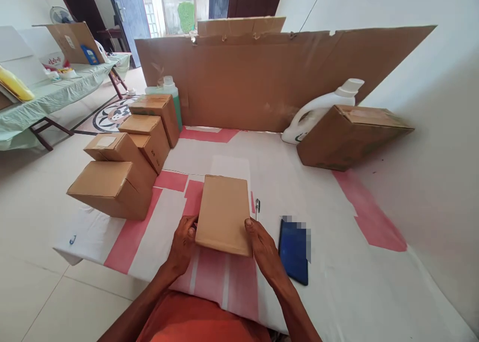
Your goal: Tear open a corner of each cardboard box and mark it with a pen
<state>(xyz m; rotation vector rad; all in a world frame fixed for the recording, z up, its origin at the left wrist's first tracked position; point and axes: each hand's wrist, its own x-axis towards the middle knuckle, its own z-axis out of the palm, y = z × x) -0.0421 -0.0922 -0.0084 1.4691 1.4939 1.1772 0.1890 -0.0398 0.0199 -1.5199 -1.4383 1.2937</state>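
Observation:
Between my two hands is a small brown cardboard box (224, 213), its plain top facing up. My left hand (183, 244) grips its left side near the front corner. On the opposite side, my right hand (264, 244) presses against the right edge, thumb at the upper rim. The box's underside is hidden, so I cannot tell whether it rests on the table. Just right of the box lies a pen (257, 208) with a black cap. A dark blue tablet-like flat object (294, 252), partly blurred out, lies beside my right hand.
Several cardboard boxes (108, 179) line the table's left side, with a green-liquid jug (172, 95) behind them. A larger box (348, 140) and a white jug (322, 110) stand at right. An upright cardboard sheet (232, 82) closes the back. Another table (86, 80) stands far left.

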